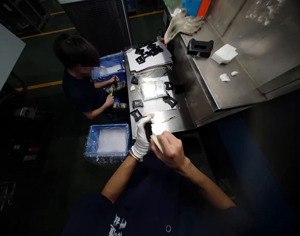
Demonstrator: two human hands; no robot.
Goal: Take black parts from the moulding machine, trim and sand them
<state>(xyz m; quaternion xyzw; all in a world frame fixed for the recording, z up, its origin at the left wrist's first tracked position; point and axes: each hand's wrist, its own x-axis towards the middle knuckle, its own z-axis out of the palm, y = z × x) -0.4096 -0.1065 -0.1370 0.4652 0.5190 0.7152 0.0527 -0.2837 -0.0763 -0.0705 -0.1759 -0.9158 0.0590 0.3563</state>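
Note:
My left hand (pixel 141 139), in a white glove, is closed around a small black plastic part (pixel 148 131) near the table's front edge. My bare right hand (pixel 170 149) pinches a flat cream-coloured pad (pixel 157 143). The pad's upper end meets or nearly meets the lower end of the black part; exact contact is hard to make out. Just beyond my hands, a black frame-like part (pixel 136 115) and a slim metal-coloured tool (pixel 170 118) lie on the metal table (pixel 186 114). A clear plastic bag (pixel 153 89) rests farther back.
More black parts (pixel 150 52) lie on a stack of white sheets. A blue lined bin (pixel 108 126) stands at left; beyond it sits a co-worker (pixel 77 85) holding a green-handled tool (pixel 111 94). On the raised metal bench at right are a glove (pixel 180 24) and a black housing (pixel 200 48).

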